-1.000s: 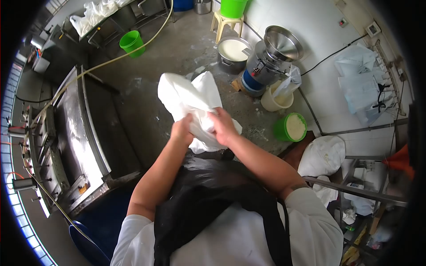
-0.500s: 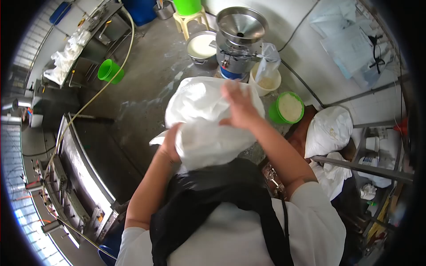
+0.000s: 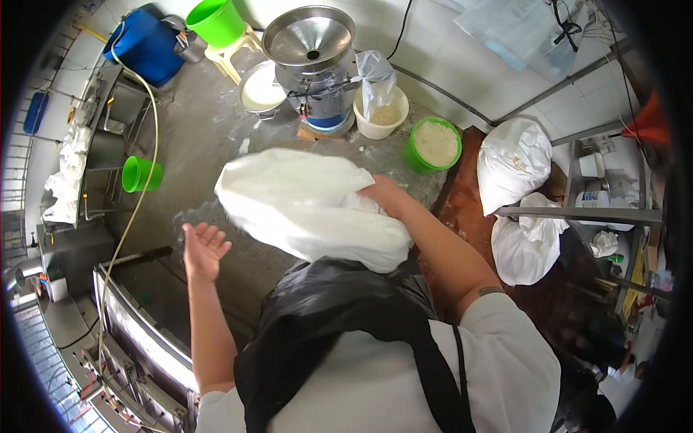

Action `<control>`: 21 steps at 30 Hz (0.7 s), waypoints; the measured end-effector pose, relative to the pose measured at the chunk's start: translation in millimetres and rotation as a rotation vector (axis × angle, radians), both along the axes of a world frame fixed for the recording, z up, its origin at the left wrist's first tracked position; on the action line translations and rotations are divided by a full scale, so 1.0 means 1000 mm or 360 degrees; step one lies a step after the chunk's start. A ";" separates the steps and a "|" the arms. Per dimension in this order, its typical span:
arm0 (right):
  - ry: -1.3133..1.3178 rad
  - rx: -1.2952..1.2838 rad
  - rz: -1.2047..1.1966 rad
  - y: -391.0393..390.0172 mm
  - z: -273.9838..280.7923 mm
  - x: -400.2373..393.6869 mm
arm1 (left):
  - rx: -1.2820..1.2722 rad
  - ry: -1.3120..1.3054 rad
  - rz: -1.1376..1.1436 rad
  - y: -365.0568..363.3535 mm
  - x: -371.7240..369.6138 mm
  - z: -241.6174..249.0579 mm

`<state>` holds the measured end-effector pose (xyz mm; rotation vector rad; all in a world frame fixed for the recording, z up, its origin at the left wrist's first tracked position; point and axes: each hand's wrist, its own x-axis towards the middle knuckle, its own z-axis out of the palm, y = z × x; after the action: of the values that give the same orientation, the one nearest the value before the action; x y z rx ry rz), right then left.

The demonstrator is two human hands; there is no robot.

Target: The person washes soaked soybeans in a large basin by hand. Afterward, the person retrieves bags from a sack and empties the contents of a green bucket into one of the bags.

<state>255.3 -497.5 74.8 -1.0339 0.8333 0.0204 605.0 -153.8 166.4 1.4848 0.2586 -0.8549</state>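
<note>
A limp white sack spreads out in front of my black apron, over the floor. My right hand grips its edge on the right, fingers closed round the material and partly hidden by it. Off to the left, my left hand is held up with the palm showing and the fingers apart, clear of the sack and holding nothing.
Ahead stands a steel machine with a funnel top, beside a pot of white liquid and a white bucket. A filled green bucket and full white sacks are at right. A hose hangs at left.
My left hand has let go of the sack and swung out left, opening. The bunched sack now lies spread wider, with my right hand closed on its edge. The view has shifted right.
</note>
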 end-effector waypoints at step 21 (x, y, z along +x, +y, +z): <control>0.0180 0.0405 -0.1296 -0.027 -0.037 0.043 | -0.0421 0.0426 -0.0180 -0.165 0.119 -0.121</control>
<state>298.7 -524.9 37.4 -0.4048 1.2699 -0.4972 723.6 -319.2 45.7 1.1467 0.2501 -1.1360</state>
